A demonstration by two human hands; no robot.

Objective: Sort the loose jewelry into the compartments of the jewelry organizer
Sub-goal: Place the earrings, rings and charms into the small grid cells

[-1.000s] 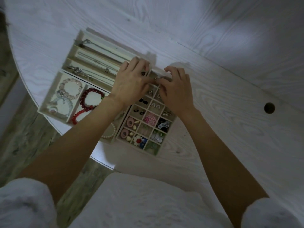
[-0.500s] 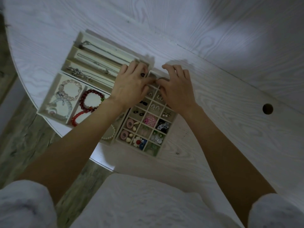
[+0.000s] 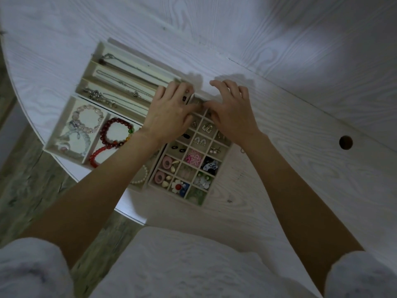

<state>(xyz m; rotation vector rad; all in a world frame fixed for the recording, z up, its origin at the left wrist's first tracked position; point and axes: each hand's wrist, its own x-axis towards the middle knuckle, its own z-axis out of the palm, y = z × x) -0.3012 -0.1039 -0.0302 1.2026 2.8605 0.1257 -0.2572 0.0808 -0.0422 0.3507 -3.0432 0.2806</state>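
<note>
The beige jewelry organizer lies on the white table as three trays: a grid tray (image 3: 217, 176) of small compartments with earrings, a long-slot tray (image 3: 139, 61) with necklaces, and a bracelet tray (image 3: 58, 125). My left hand (image 3: 169, 112) and right hand (image 3: 232, 117) hover over the grid tray's far end. Their thumbs and fingertips meet there and pinch a tiny silvery piece of jewelry (image 3: 199, 103) between them. The hands hide the compartments beneath them.
A red bead bracelet (image 3: 117, 134) and pale bead bracelets (image 3: 88, 119) fill the left tray, with a pearl strand (image 3: 141, 175) under my left forearm. A small metal bit (image 3: 242, 150) lies right of the grid tray. The table has a round hole (image 3: 345, 143), and its curved edge (image 3: 96, 190) is near left.
Both hands stay at the far end of the grid tray, fingertips together. My right hand's fingers have lifted and spread a little.
</note>
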